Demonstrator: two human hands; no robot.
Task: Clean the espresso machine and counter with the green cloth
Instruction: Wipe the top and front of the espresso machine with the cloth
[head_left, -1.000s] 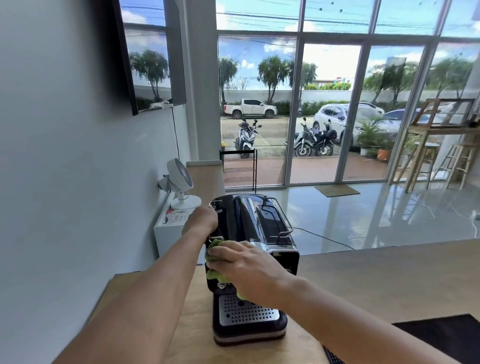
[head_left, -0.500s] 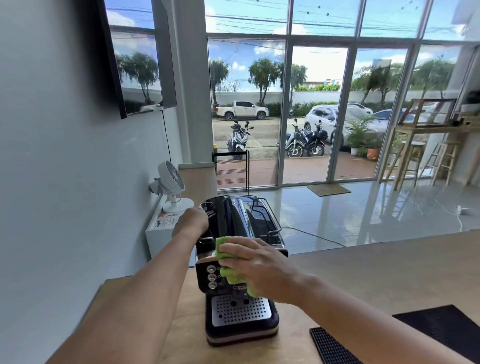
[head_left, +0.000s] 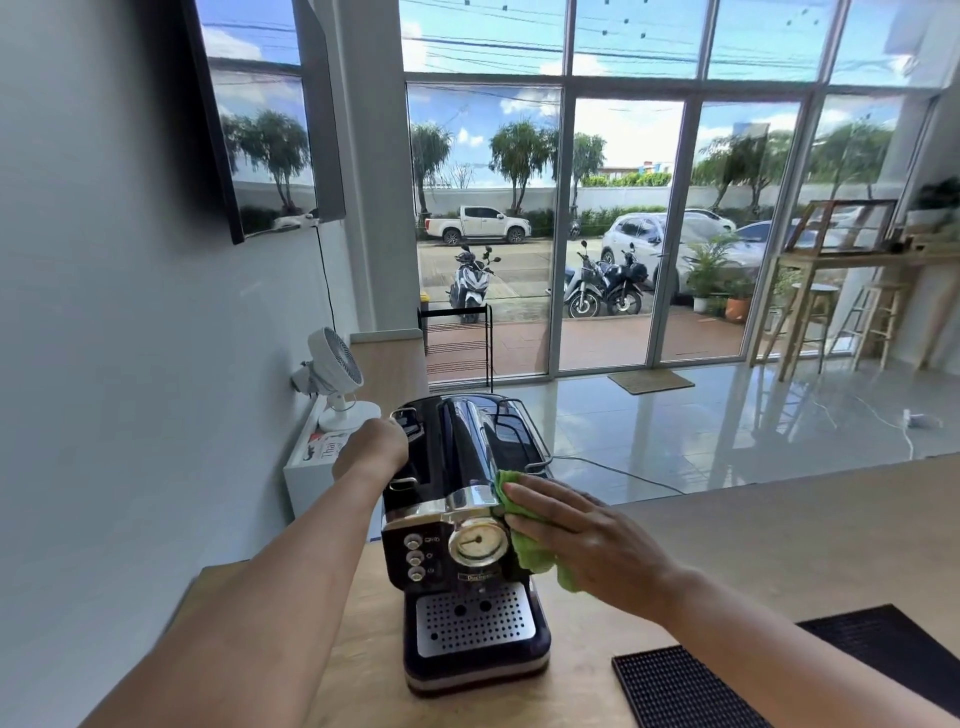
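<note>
Green cloth (head_left: 524, 540) under right hand (head_left: 587, 540), now off the front panel onto the machine's right side.

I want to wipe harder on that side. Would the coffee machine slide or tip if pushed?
Probably not easily. The coffee machine looks bulky with a broad base flat on the wooden counter, so it is likely heavy. The left hand braces its far side while the right hand presses the green cloth against it. Its glossy shell may be slippery.
</note>
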